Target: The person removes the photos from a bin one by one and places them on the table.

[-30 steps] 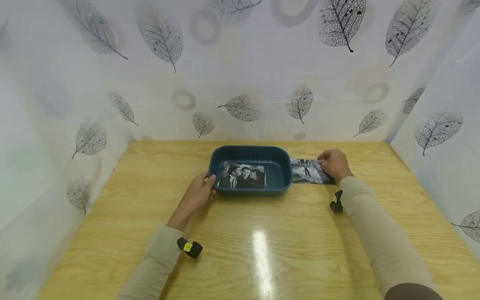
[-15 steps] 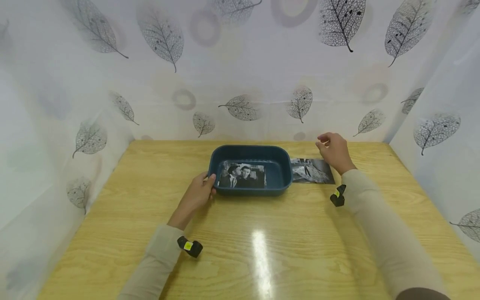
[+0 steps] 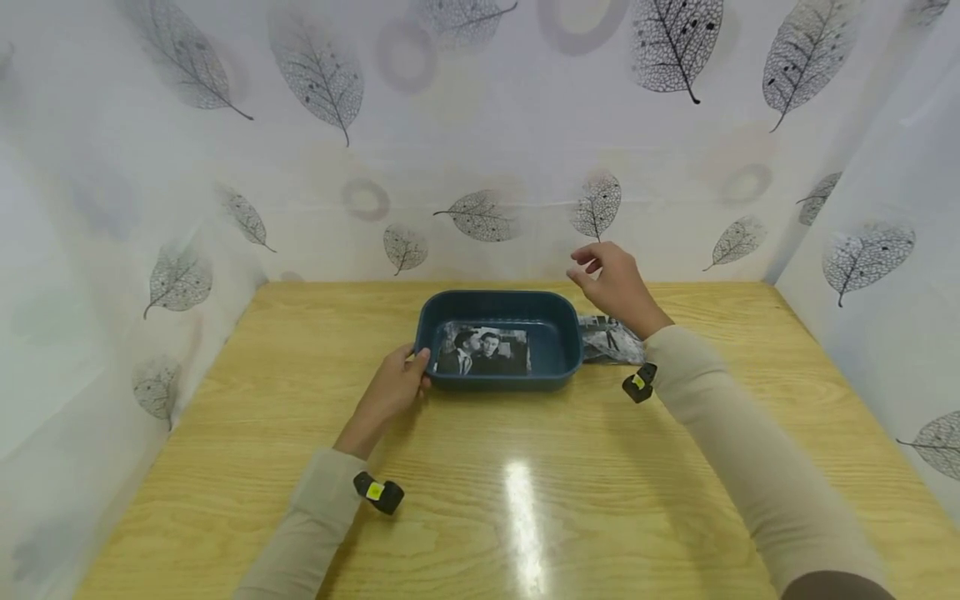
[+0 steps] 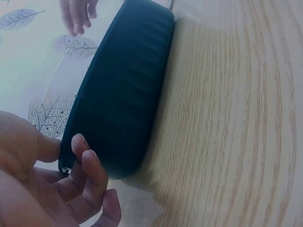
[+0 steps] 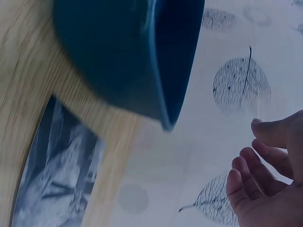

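Two hands are at work, and only one has a hold: the left hand (image 3: pixel 395 385) grasps the near left corner of the dark blue tray (image 3: pixel 572 346), thumb on the rim and fingers curled against the ribbed outer wall, as the left wrist view shows (image 4: pixel 90 165). The right hand (image 3: pixel 613 279) grasps nothing; its fingers are loosely curled in the air above the tray's far right corner. A second ago that hand lay on the loose photograph (image 3: pixel 611 340) just right of the tray, pinching at its far edge; it has since let go, lifted and swung leftward over the rim, while the print stays flat on the table (image 3: pixel 300 467), its edge just beside the tray wall and now partly hidden by the beige sleeve (image 3: pixel 720 433). Inside the tray another black-and-white photograph (image 3: pixel 483 351) lies flat on the floor towards the left end. By my reading, the pickup of the outer print did not take, so it remains outside the tray.
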`<state>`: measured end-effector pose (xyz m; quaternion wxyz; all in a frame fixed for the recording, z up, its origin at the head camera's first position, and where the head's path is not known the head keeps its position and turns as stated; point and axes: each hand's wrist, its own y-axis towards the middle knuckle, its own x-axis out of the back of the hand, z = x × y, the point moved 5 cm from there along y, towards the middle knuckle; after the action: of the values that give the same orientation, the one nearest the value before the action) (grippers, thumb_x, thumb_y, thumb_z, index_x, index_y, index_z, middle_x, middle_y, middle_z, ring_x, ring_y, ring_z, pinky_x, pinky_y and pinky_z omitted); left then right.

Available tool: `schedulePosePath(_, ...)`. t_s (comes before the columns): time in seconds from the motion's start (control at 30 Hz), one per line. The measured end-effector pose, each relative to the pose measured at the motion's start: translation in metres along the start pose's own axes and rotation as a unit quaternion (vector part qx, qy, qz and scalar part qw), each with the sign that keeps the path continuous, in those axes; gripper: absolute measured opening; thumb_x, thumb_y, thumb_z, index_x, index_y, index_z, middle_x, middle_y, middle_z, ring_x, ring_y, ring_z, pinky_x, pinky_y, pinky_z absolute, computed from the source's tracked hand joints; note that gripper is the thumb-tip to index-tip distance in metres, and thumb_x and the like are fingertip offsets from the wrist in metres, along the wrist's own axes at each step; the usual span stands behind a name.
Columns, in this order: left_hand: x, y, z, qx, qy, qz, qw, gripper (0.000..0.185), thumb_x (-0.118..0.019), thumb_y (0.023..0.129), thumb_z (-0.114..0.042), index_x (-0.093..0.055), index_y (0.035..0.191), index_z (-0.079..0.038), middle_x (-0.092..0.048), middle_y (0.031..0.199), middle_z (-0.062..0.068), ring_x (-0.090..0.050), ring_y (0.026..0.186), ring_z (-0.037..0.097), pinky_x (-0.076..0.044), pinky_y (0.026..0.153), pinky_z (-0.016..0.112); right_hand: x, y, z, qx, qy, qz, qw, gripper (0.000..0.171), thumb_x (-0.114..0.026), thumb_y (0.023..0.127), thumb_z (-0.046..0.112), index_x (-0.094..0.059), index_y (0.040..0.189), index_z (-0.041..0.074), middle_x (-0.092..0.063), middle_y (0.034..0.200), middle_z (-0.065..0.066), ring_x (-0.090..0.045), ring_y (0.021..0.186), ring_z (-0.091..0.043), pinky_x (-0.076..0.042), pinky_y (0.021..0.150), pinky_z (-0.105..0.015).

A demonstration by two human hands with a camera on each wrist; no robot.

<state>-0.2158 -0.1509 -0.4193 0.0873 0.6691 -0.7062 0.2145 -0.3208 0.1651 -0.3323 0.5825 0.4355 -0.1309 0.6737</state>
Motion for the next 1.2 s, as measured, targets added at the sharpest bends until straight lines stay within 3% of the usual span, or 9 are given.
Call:
schedulePosePath(0.37, -0.001, -0.001, 0.0, -0.018, -0.017, 0.007, 0.9997, 0.039, -0.042, 0.111, -0.022, -0.051, 0.138, 0.005, -0.06, 0.076, 0.008, -0.053, 0.061, 0.014, -0.042, 0.055, 0.023, -0.049, 0.004, 0.03, 0.005, -0.005, 0.127, 0.992, 0.044, -0.074, 0.095, 0.017, -0.06, 0.128, -0.008, -0.061, 0.125, -0.026, -0.06, 0.104, -0.036, -0.05, 0.092, -0.049)
schedulePosePath(0.6, -0.001, -0.001, -0.001, -0.022, -0.018, 0.007, 0.9996, 0.038, -0.041, 0.111, -0.021, -0.051, 0.136, 0.006, -0.06, 0.076, 0.008, -0.053, 0.061, 0.014, -0.042, 0.056, 0.023, -0.082, 0.002, 0.029, 0.006, -0.064, 0.213, 0.975, 0.066, -0.08, 0.089, 0.028, -0.054, 0.132, -0.014, -0.059, 0.13, -0.03, -0.056, 0.122, -0.042, -0.045, 0.104, -0.05)
schedulePosePath(0.77, -0.002, -0.001, 0.0, -0.017, -0.024, 0.006, 0.9995, 0.038, -0.041, 0.111, -0.021, -0.051, 0.136, 0.006, -0.06, 0.077, 0.009, -0.053, 0.061, 0.013, -0.042, 0.055, 0.022, -0.098, -0.004, 0.031, -0.008, -0.118, 0.264, 0.957, 0.074, -0.082, 0.087, 0.039, -0.054, 0.134, -0.012, -0.058, 0.128, -0.027, -0.056, 0.118, -0.04, -0.047, 0.1, -0.049)
schedulePosePath(1.0, -0.002, -0.001, 0.0, -0.008, -0.03, 0.007, 0.9995, 0.039, -0.041, 0.111, -0.021, -0.05, 0.139, 0.006, -0.059, 0.077, 0.008, -0.053, 0.062, 0.015, -0.042, 0.055, 0.022, -0.112, -0.013, 0.028, -0.037, -0.16, 0.292, 0.942, 0.085, -0.085, 0.078, 0.051, -0.055, 0.133, -0.006, -0.053, 0.13, -0.024, -0.055, 0.113, -0.039, -0.047, 0.096, -0.051)
schedulePosePath(1.2, -0.001, -0.001, -0.001, -0.007, -0.023, 0.006, 0.9997, 0.039, -0.041, 0.111, -0.022, -0.05, 0.138, 0.005, -0.059, 0.077, 0.007, -0.054, 0.063, 0.015, -0.042, 0.055, 0.022, -0.117, -0.014, 0.026, -0.037, -0.184, 0.284, 0.94, 0.083, -0.088, 0.074, 0.05, -0.058, 0.129, -0.005, -0.053, 0.125, -0.023, -0.054, 0.111, -0.039, -0.047, 0.096, -0.051)
